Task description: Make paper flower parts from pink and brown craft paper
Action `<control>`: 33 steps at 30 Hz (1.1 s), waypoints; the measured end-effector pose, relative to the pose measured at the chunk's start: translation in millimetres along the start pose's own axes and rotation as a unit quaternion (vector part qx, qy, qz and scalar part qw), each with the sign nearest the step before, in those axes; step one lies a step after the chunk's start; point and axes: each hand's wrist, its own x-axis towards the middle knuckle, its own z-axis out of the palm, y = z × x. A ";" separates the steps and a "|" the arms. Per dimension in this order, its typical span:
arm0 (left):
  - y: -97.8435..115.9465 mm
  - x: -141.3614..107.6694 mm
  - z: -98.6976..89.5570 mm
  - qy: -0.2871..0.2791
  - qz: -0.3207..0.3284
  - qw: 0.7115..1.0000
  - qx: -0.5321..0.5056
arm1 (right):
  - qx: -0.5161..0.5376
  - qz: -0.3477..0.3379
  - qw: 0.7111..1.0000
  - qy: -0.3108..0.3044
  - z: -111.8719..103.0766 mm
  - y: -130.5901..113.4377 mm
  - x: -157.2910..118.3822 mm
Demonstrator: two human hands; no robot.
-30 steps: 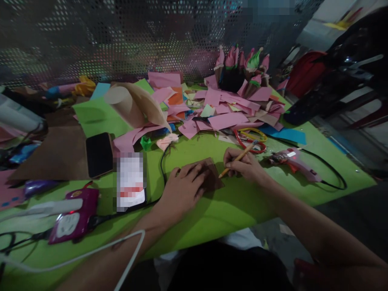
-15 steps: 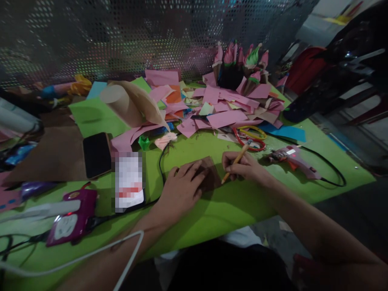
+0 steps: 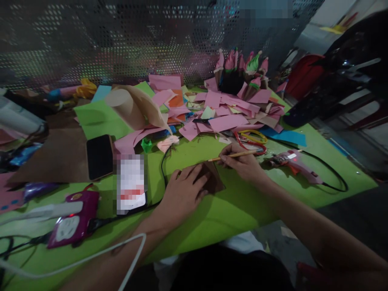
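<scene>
My left hand [image 3: 186, 192] lies flat with fingers spread over a small piece of brown paper [image 3: 216, 181], covering much of it. In my right hand [image 3: 241, 163] a yellow pencil [image 3: 239, 154] is pinched, its tip at the upper edge of the brown paper. Whether the tip touches the paper I cannot tell. Just beyond the right hand lie red-handled and yellow-handled scissors [image 3: 253, 136]. A pink glue gun [image 3: 298, 163] rests to the right of that hand.
Pink paper scraps [image 3: 228, 121] heap at the back beside a holder of paper cones [image 3: 254, 62]. A rolled brown paper [image 3: 125, 107], a dark phone [image 3: 99, 157], a lit phone [image 3: 131, 182] and a magenta power strip [image 3: 75, 218] with cables stand left on the green table [image 3: 182, 242].
My right hand has moved the pencil from the paper's lower right side up to its upper edge, and the pencil now lies flatter. The left hand stays on the paper.
</scene>
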 end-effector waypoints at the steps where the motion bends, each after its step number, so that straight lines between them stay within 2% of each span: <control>1: 0.1 0.1 0.0 0.000 -0.001 1.000 -0.001 | -0.008 -0.003 1.000 -0.001 0.0 0.7 0.0; 10: -0.4 -1.0 2.7 0.011 0.000 1.000 -0.007 | -0.029 -0.008 1.000 -0.001 -0.1 2.0 0.4; 18: 0.0 0.2 -0.4 -0.003 -0.018 1.000 -0.018 | 0.017 0.042 0.999 -0.017 -1.7 -7.0 -3.7; 25: 1.6 1.0 -5.2 -0.016 -0.027 0.999 -0.023 | 0.040 0.093 0.992 -0.076 -7.0 -15.5 -7.6; 33: -1.2 1.0 -5.3 -0.025 -0.017 1.000 -0.010 | 0.057 0.105 0.983 -0.141 -9.3 -20.6 -11.4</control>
